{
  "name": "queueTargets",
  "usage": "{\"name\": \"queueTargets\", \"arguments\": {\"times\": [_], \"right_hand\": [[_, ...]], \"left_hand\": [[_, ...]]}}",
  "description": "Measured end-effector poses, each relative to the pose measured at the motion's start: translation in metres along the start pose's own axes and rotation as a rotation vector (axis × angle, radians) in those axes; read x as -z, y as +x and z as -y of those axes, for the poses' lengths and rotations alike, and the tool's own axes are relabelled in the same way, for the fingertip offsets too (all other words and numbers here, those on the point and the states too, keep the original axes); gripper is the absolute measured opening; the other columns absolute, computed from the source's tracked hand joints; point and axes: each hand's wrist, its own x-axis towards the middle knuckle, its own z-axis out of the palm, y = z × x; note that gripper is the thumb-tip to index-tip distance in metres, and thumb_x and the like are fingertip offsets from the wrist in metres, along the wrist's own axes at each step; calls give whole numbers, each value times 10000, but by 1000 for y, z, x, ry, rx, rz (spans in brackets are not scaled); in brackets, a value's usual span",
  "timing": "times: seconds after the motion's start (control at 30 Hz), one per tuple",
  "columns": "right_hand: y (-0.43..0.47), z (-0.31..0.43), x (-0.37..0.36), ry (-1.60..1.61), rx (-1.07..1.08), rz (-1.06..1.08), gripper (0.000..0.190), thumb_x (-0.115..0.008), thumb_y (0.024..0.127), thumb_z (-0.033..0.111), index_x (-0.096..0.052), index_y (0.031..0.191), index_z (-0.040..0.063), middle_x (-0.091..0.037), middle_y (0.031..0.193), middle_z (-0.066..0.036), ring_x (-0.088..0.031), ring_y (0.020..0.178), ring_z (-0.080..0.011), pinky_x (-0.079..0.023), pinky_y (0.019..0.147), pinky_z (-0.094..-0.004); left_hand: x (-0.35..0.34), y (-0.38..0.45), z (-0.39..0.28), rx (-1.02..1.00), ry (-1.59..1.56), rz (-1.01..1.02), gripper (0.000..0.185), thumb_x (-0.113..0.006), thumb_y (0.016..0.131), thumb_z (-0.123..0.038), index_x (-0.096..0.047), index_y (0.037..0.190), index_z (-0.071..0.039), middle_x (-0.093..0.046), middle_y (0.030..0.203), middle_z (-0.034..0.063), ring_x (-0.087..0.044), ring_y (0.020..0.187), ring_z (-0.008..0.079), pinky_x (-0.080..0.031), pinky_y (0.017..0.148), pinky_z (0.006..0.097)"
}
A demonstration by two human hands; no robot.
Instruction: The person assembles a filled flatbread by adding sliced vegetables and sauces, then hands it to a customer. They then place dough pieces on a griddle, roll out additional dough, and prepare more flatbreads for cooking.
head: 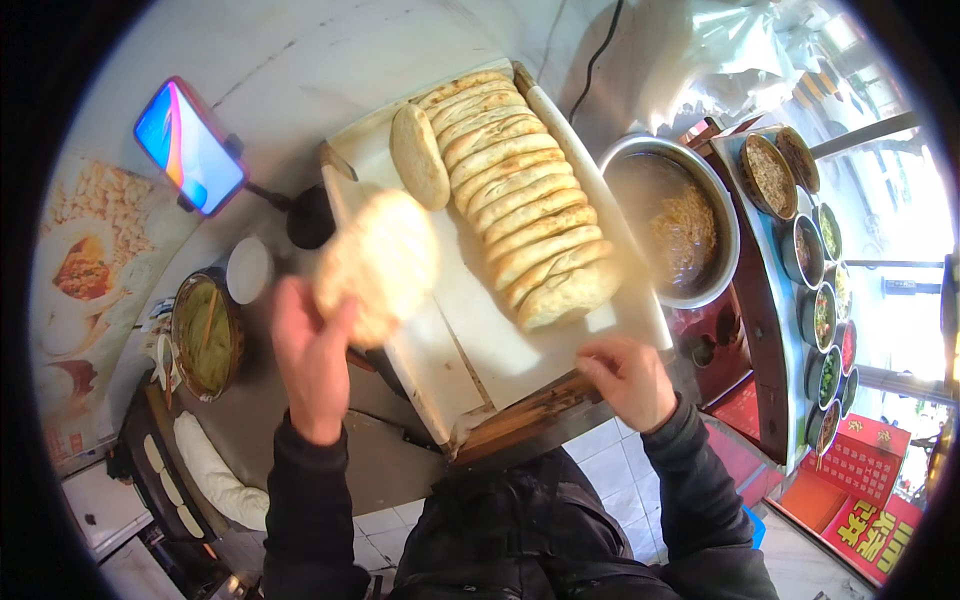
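Between fingers and thumb, my left hand (319, 352) holds a round flatbread (382, 266), raised over the left side of a wooden tray (442, 367) with a pale lining. Over the tray's near right corner is my right hand (626, 379), its fingers curled and near the wooden edge; no item shows in it, and whether it touches the edge I cannot tell. A row of flatbreads (525, 172) stands on edge, packed side by side, along the tray's right half. One separate flatbread (420, 157) leans at the row's upper left.
A metal pot (731, 262) of brown liquid stands right of the tray, beyond it a rack with several bowls (825, 375) of toppings. To the left are a phone (191, 150) on a holder, a bowl of greenish paste (206, 337) and a roll of dough or cloth (217, 472).
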Motion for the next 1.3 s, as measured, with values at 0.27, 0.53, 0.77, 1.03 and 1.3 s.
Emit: {"name": "queueTargets", "arguments": {"times": [0.27, 0.53, 0.77, 1.03, 1.3], "right_hand": [[-2, 5, 19, -492, -125, 131, 338, -768, 923, 340, -724, 853, 13, -709, 891, -196, -706, 867, -401, -561, 772, -497], [2, -14, -8, -644, -64, 140, 305, -764, 901, 348, -770, 810, 57, -723, 795, -153, -723, 794, -361, -563, 767, -482], [29, -28, -28, -621, -93, -46, 288, -788, 874, 290, -759, 920, 7, -700, 1089, -205, -670, 1090, -383, -575, 881, -487], [18, -25, -19, -645, -110, -12, 277, -777, 882, 301, -708, 906, 33, -712, 944, -182, -702, 896, -427, -560, 790, -531], [2, -17, -11, -541, -30, -33, 224, -777, 887, 245, -719, 912, 29, -713, 925, -162, -694, 949, -382, -558, 857, -486]], "left_hand": [[-115, -70, 53, 51, -152, 356, 235, -746, 898, 51, -590, 1071, 14, -648, 1202, 126, -646, 1087, 197, -529, 967, 317], [-161, -73, 108, 97, 225, 239, 398, -842, 814, -38, -526, 1052, 3, -555, 1055, 199, -567, 977, 396, -494, 879, 465], [-174, -70, 130, 29, 137, 184, 442, -890, 789, -120, -547, 1029, 23, -571, 1046, 196, -586, 961, 389, -504, 860, 451], [-121, -10, 95, -35, 91, 65, 445, -680, 854, -56, -494, 1252, 15, -531, 1277, 168, -526, 1226, 285, -431, 1103, 424], [-134, 170, 97, 5, 117, -62, 778, -814, 873, -290, -447, 1402, 147, -637, 1304, 319, -652, 1209, 403, -496, 1070, 424]]}}
